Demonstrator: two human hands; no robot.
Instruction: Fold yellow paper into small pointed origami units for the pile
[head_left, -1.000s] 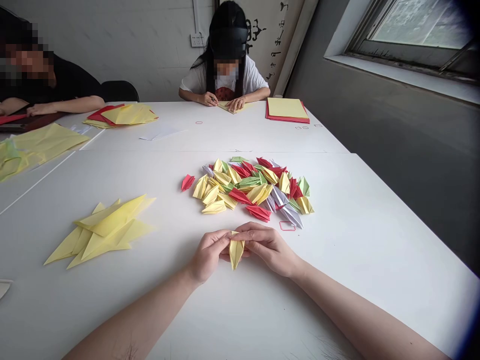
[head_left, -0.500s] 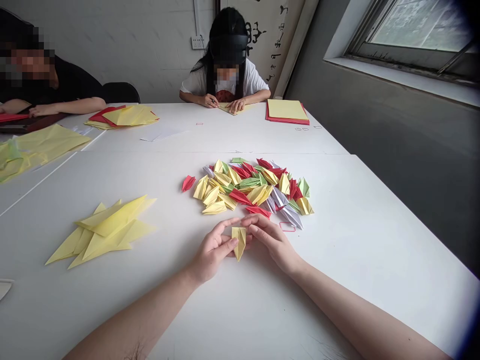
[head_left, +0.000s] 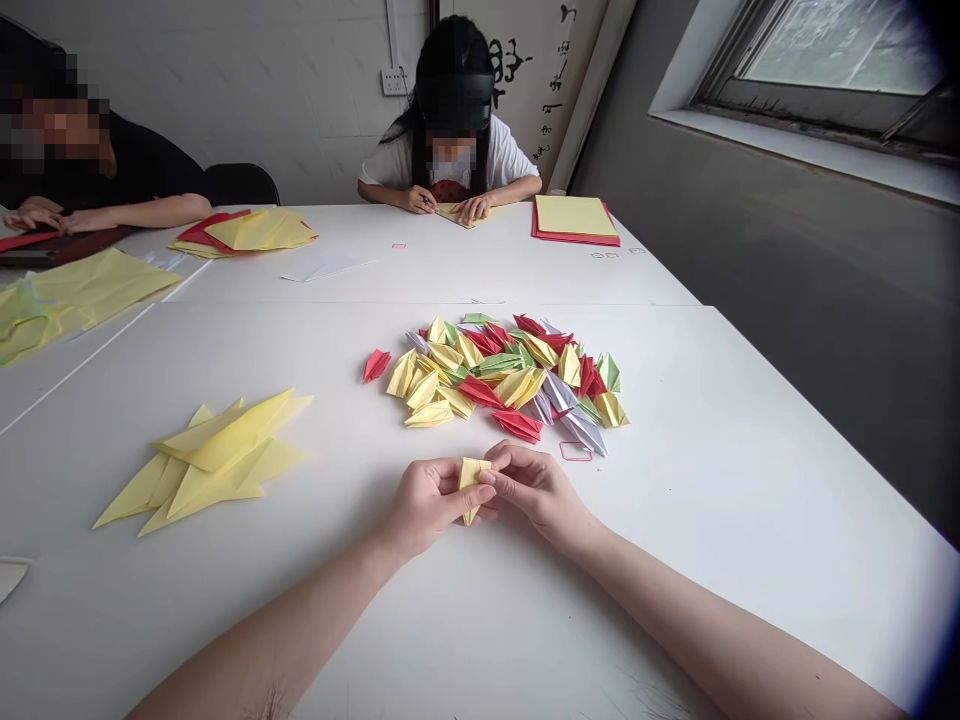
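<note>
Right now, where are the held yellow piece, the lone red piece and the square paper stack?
Held yellow piece (head_left: 469,473), head view: upper part.
Lone red piece (head_left: 376,365), head view: middle.
Square paper stack (head_left: 574,216), head view: yellow top sheet.

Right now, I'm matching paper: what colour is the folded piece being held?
Pale yellow; the folded piece shows in the head view.

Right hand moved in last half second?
Yes: the right hand brought its thumb left and nearer the wearer, judged against the red outline on the table.
</note>
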